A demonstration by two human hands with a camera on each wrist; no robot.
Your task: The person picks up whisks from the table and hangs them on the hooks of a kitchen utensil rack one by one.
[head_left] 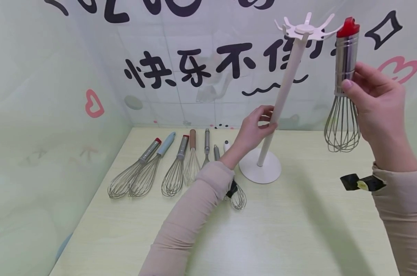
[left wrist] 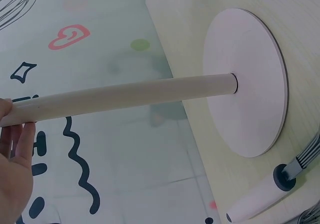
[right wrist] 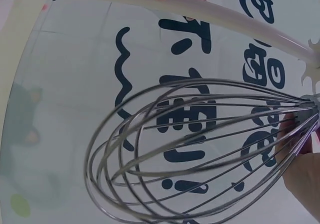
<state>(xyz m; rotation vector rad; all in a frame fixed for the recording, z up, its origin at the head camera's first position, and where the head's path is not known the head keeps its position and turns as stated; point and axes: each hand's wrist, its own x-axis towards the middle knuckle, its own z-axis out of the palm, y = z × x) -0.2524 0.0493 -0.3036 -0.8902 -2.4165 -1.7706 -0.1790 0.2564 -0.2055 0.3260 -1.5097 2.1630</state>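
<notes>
The right hand [head_left: 377,107] is gripping a red-capped whisk [head_left: 344,84] beside the stand's hooked top [head_left: 306,28]; the left hand [head_left: 255,128] is clasping the stand's pole [head_left: 284,96]. Hanging seems underway, needing cap-to-hook alignment.

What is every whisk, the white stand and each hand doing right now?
Red-capped whisk: held up in the air, wires down, beside the stand's top.
White stand: tilted, base on the table.
Stand's hooks: bare.
Left hand: grips the stand's pole.
Right hand: holds the whisk's handle.
Other whisks: lying flat in a row.
</notes>
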